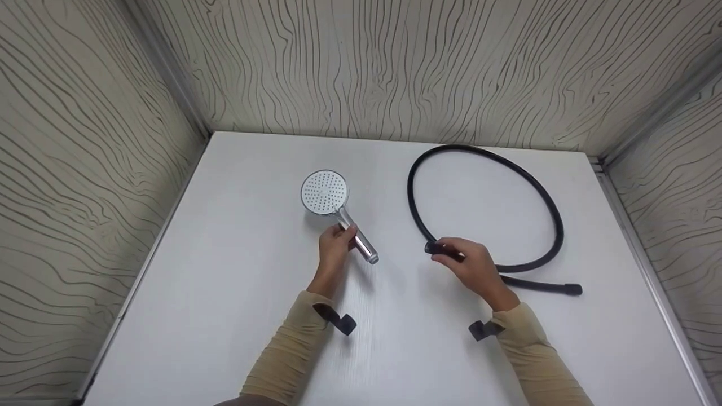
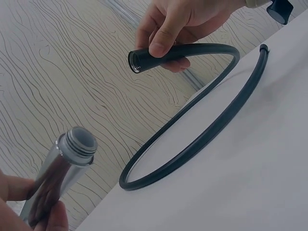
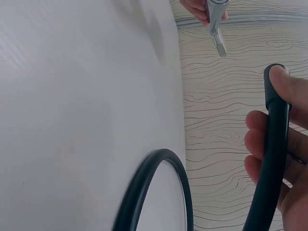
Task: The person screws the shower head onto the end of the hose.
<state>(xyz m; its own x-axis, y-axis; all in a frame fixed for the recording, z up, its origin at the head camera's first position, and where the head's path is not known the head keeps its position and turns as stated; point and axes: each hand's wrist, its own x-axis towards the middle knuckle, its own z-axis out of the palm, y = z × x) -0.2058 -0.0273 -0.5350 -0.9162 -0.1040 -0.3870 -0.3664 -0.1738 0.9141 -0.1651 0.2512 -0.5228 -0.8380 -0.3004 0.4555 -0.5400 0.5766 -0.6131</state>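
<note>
My left hand (image 1: 334, 248) grips the chrome handle of a round shower head (image 1: 324, 192), its perforated white face turned up. The handle's threaded end (image 2: 81, 141) shows in the left wrist view, pointing toward the hose side. In my right hand (image 1: 471, 268) is one end of a black shower hose (image 1: 555, 214), pinched between thumb and fingers. That end's black connector (image 2: 144, 61) has an open mouth with threads inside. Handle and connector are apart, with a gap between them. The hose loops over the table, and its other end (image 1: 573, 289) lies right of my right wrist.
A white table (image 1: 237, 237) lies under both hands. Walls with a wavy wood-grain pattern (image 1: 361, 67) rise behind it and at both sides. Each wrist carries a small black mount (image 1: 341, 322) over a tan sleeve.
</note>
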